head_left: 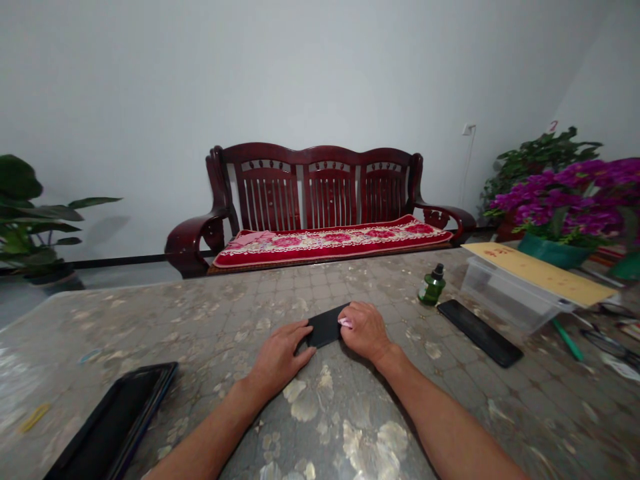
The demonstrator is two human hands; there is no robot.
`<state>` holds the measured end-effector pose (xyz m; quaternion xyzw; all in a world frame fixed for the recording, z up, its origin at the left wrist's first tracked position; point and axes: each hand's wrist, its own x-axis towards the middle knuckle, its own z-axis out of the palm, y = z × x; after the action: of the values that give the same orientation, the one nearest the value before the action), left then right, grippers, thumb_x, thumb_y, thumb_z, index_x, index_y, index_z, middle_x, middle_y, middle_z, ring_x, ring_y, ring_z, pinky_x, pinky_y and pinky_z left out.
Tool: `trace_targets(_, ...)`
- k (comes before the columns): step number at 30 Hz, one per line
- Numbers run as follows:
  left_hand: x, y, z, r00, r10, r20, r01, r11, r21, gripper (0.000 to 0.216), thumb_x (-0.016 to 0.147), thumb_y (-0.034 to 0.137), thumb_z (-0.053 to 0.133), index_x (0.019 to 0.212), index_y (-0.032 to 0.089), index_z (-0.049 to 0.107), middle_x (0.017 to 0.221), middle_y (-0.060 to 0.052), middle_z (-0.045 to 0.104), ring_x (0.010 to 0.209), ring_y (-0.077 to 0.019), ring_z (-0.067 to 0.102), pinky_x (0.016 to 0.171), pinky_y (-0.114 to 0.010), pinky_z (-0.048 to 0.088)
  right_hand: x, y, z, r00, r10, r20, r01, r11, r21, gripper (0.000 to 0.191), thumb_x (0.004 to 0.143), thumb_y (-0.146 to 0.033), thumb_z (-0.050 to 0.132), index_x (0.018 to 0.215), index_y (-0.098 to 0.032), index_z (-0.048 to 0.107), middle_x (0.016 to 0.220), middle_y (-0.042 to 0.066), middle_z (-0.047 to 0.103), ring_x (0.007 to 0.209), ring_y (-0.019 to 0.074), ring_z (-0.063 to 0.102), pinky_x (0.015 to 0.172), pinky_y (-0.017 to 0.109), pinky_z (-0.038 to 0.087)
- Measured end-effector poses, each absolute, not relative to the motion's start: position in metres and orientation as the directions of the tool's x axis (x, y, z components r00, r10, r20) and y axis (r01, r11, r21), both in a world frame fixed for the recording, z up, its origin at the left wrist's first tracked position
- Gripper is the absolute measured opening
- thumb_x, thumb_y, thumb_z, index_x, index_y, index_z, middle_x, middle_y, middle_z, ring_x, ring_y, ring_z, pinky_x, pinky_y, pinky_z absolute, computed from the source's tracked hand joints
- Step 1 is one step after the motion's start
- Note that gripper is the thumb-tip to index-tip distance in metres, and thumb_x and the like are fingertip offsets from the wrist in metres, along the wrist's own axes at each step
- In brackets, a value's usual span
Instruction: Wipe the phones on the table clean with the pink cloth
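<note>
A flat black phone-sized slab [325, 327] lies at the middle of the table; its exact kind does not show. My left hand [286, 349] grips its left end, with the thumb at the near edge and the fingers at the far edge. Closed over the slab's right end, my right hand [367, 331] holds a small wad of pinkish-white cloth or tissue [345, 323]. Most of the wad is hidden inside the fingers. To the right of that hand lie a black smartphone [480, 332] and a small green bottle [431, 287] with a black cap.
A dark tablet-like case [115, 420] and a yellow band [35, 419] lie at left. A clear plastic box [510, 297] with a yellow envelope [540, 272] on it stands at right, by a green pen [569, 340] and purple flowers [565, 197]. Behind stands a wooden bench [320, 157].
</note>
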<state>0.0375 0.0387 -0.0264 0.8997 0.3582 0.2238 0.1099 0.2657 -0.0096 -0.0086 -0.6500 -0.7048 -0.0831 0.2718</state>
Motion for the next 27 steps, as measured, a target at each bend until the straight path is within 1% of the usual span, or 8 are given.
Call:
trace_targets(2, 0.0374, 0.0386, -0.0264, 0.641, 0.693, 0.329, 0.593, -0.720, 0.360, 0.037, 0.082, 0.027, 0.068, 0.119, 0.021, 0.068, 0.129, -0.009, 0.066, 0.117, -0.0269, 0.062, 0.103, -0.041, 0.048, 0.2651, -0.0091, -0.0090, -0.006, 0.868, 0.496, 0.962, 0.140, -0.234, 0.018, 0.071, -0.006, 0.056, 0.073, -0.021, 0.066, 0.077, 0.003, 0.066, 0.077, 0.0183, 0.056, 0.075, 0.029, 0.035)
trace_targets(5, 0.0372, 0.0392, -0.0274, 0.641, 0.690, 0.336, 0.586, -0.722, 0.368, 0.038, 0.082, 0.027, 0.068, 0.119, 0.021, 0.068, 0.129, -0.009, 0.066, 0.117, -0.0270, 0.063, 0.103, -0.042, 0.048, 0.2659, -0.0076, -0.0120, -0.002, 0.858, 0.514, 0.957, 0.151, -0.247, 0.021, 0.074, -0.004, 0.054, 0.078, -0.021, 0.067, 0.080, 0.003, 0.066, 0.079, 0.0184, 0.056, 0.076, 0.029, 0.036)
trace_targets(11, 0.0375, 0.0407, -0.0296, 0.638, 0.683, 0.355, 0.570, -0.729, 0.378, 0.036, 0.082, 0.028, 0.068, 0.117, 0.021, 0.069, 0.127, -0.009, 0.067, 0.115, -0.0275, 0.064, 0.103, -0.042, 0.049, 0.2648, -0.0064, -0.0169, -0.048, 0.846, 0.532, 0.935, 0.225, -0.273, 0.023, 0.082, -0.004, 0.054, 0.086, -0.022, 0.069, 0.086, 0.003, 0.068, 0.083, 0.0184, 0.057, 0.078, 0.029, 0.037)
trace_targets(17, 0.0382, 0.0393, -0.0276, 0.637, 0.698, 0.328, 0.599, -0.716, 0.360, 0.037, 0.082, 0.028, 0.069, 0.118, 0.019, 0.069, 0.127, -0.011, 0.067, 0.116, -0.0275, 0.063, 0.103, -0.041, 0.048, 0.2587, -0.0087, -0.0141, -0.164, 0.836, 0.523, 0.917, 0.325, -0.232, 0.021, 0.077, -0.005, 0.060, 0.085, -0.022, 0.069, 0.082, 0.002, 0.068, 0.081, 0.0186, 0.057, 0.075, 0.030, 0.036)
trace_targets(22, 0.0387, 0.0378, -0.0242, 0.646, 0.697, 0.311, 0.605, -0.716, 0.348, 0.038, 0.083, 0.027, 0.068, 0.119, 0.019, 0.069, 0.129, -0.011, 0.065, 0.118, -0.0273, 0.062, 0.105, -0.041, 0.047, 0.2599, -0.0076, -0.0163, -0.105, 0.841, 0.531, 0.929, 0.273, -0.249, 0.021, 0.080, -0.006, 0.057, 0.086, -0.022, 0.069, 0.085, 0.003, 0.068, 0.082, 0.0187, 0.056, 0.075, 0.030, 0.035)
trace_targets(27, 0.0382, 0.0380, -0.0253, 0.640, 0.696, 0.325, 0.595, -0.717, 0.363, 0.038, 0.082, 0.026, 0.069, 0.119, 0.019, 0.069, 0.129, -0.010, 0.066, 0.118, -0.0274, 0.062, 0.104, -0.040, 0.047, 0.2583, -0.0098, -0.0149, -0.192, 0.826, 0.530, 0.913, 0.349, -0.213, 0.021, 0.072, -0.006, 0.059, 0.082, -0.022, 0.069, 0.080, 0.002, 0.066, 0.079, 0.0185, 0.055, 0.073, 0.030, 0.034)
